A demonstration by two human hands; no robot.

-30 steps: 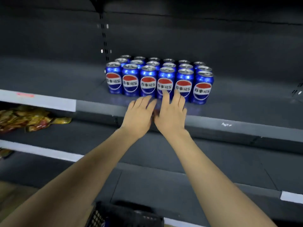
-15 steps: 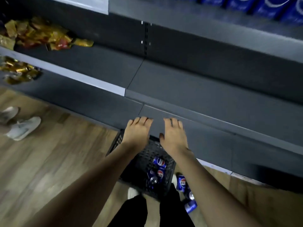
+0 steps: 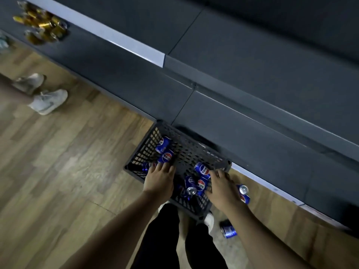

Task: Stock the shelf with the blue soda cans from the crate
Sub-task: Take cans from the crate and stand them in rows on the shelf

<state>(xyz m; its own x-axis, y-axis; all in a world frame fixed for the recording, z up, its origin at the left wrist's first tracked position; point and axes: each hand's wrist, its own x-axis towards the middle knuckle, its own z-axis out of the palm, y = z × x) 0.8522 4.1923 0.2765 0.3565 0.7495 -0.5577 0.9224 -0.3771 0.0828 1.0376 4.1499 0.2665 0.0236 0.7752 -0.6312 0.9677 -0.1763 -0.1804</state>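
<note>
Crate (image 3: 196,152), black mesh, sits lower centre of frame on wood floor (image 3: 68,162) against dark shelf (image 3: 252,133), w/ several blue soda cans (image 3: 202,169) lying loose inside. Left hand (image 3: 159,179) reaches in at crate's left side, fingertips on a can (image 3: 167,156), grip not clear; right hand (image 3: 221,188) over right rim, fingers loosely spread, nothing held. Two more cans (image 3: 243,193) on floor right of crate, another (image 3: 228,231) lower down; pale shoes (image 3: 48,101) at left, gold packets (image 3: 42,26) upper left

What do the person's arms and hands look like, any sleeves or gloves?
Both arms are bare to the frame's edge, no sleeves in view. The left hand and right hand wear no gloves; no rings, watch or bands are visible. Below them, the legs wear black trousers.
</note>
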